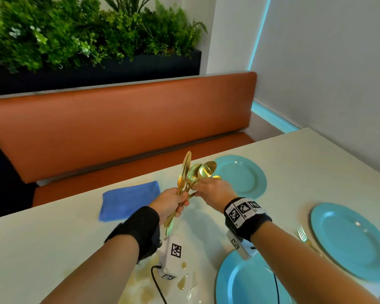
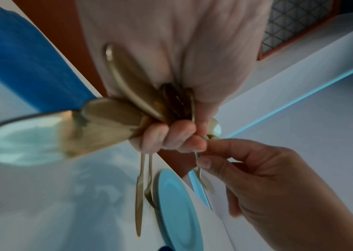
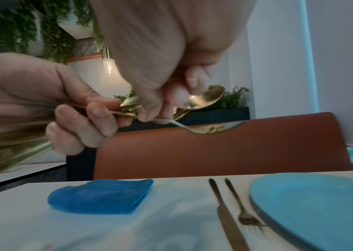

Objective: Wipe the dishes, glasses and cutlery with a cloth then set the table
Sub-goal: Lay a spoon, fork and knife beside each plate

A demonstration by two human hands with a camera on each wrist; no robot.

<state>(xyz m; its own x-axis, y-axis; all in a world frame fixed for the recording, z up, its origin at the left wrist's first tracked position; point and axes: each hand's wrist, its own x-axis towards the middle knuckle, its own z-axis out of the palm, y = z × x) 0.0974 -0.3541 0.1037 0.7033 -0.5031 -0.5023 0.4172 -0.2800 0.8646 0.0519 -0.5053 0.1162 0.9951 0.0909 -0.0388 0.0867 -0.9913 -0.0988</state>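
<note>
My left hand grips a bundle of gold cutlery by the handles, spoon bowls and a knife blade fanning upward above the table. My right hand meets it from the right and pinches one gold spoon at its thin neck between thumb and fingertips. The left wrist view has the left fingers curled round the handles and the right hand pinching just beside them. A folded blue cloth lies on the table left of both hands.
Three light blue plates sit on the white table: far, right and near. A gold knife and fork lie left of one plate. Another fork lies by the right plate. An orange bench runs behind.
</note>
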